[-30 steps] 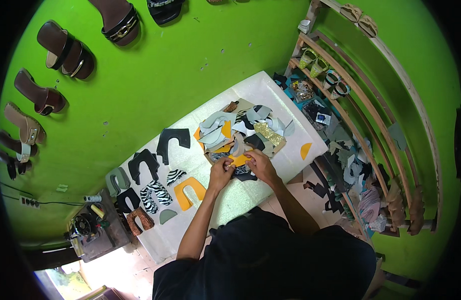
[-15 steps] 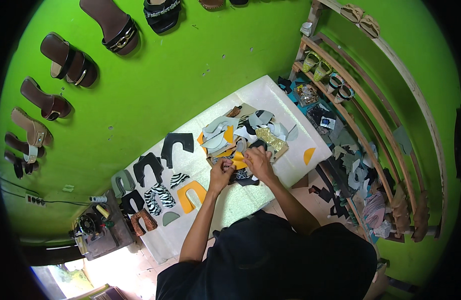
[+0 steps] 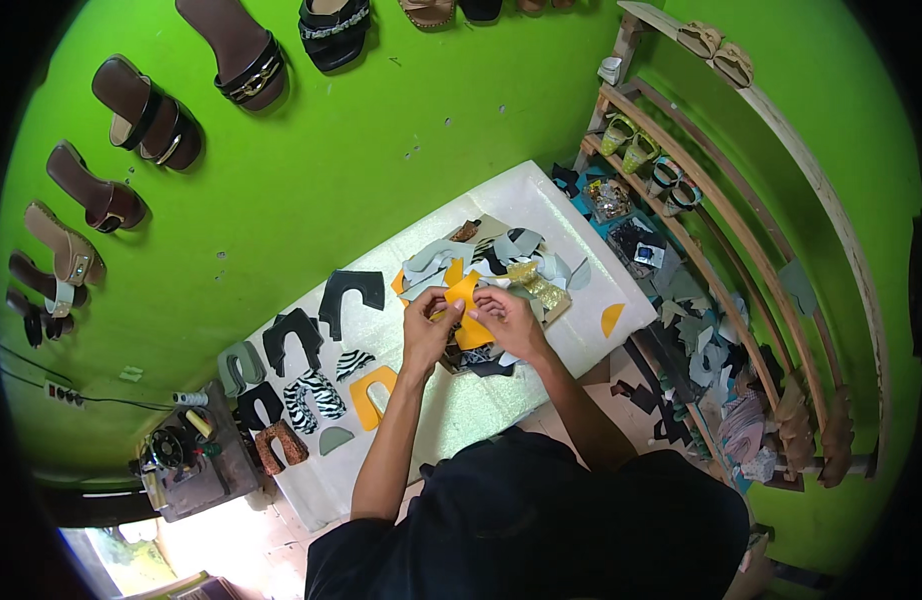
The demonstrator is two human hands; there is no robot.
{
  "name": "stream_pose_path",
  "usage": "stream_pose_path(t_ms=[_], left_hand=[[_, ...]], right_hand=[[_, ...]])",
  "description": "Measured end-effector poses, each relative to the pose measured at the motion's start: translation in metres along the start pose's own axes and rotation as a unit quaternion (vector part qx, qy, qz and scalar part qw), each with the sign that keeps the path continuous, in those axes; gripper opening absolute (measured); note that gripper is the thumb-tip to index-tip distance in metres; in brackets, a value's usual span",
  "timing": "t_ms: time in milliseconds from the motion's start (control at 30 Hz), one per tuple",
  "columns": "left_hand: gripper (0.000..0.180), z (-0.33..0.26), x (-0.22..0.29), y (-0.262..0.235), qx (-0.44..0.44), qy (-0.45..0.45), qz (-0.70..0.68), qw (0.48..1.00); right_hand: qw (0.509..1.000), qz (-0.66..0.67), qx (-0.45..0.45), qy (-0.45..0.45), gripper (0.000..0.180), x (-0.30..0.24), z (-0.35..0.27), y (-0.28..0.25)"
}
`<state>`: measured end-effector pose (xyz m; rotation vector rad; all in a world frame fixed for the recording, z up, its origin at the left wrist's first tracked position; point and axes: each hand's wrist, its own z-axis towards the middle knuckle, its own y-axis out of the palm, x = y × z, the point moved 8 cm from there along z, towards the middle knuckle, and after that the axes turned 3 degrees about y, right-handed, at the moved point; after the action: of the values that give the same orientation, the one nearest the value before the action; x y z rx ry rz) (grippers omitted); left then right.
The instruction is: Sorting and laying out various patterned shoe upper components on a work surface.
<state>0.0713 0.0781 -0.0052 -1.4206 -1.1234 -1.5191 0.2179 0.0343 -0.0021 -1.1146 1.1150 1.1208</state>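
Note:
Between my two hands is a yellow-orange cut piece of sheet material (image 3: 469,332), held up above the scrap pile. My left hand (image 3: 427,325) pinches its left edge, and my right hand (image 3: 511,320) grips the right edge. Beneath them lies a heap of scraps (image 3: 436,262) in grey, white, black, zebra stripe and glittery gold (image 3: 547,294). To the left, arch-shaped cut pieces are laid out apart: black (image 3: 351,297), zebra-striped (image 3: 314,398), yellow (image 3: 372,396), grey (image 3: 243,367) and brown speckled (image 3: 281,446).
The pale table (image 3: 481,402) stands against the green wall (image 3: 331,170), where sandals (image 3: 246,60) hang. At right, wooden racks (image 3: 721,215) hold shoes, with more scraps (image 3: 686,325) below. A sewing machine (image 3: 171,450) sits at lower left. A yellow half-round piece (image 3: 612,320) lies near the table's right end.
The yellow-orange piece has come up off the pile and now stands upright between both hands. My left hand has moved slightly left and up; the view has shifted a little.

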Motion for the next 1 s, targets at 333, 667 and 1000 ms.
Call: stream_pose_path(t_ms=[333,667,1000], left_hand=[[0.017,-0.023,0.060,-0.045,0.025,0.106,0.203,0.973],[0.020,-0.032,0.055,-0.061,-0.015,0.083,0.220,0.972],[0.017,-0.024,0.041,-0.089,0.101,0.080,0.164,0.978]], right_hand=[[0.982,-0.188,0.009,0.006,0.016,0.022,-0.016,0.001],[0.866,-0.487,-0.107,-0.042,0.025,0.084,-0.013,0.035],[0.934,-0.357,-0.007,0.024,0.019,0.048,0.002,0.007]])
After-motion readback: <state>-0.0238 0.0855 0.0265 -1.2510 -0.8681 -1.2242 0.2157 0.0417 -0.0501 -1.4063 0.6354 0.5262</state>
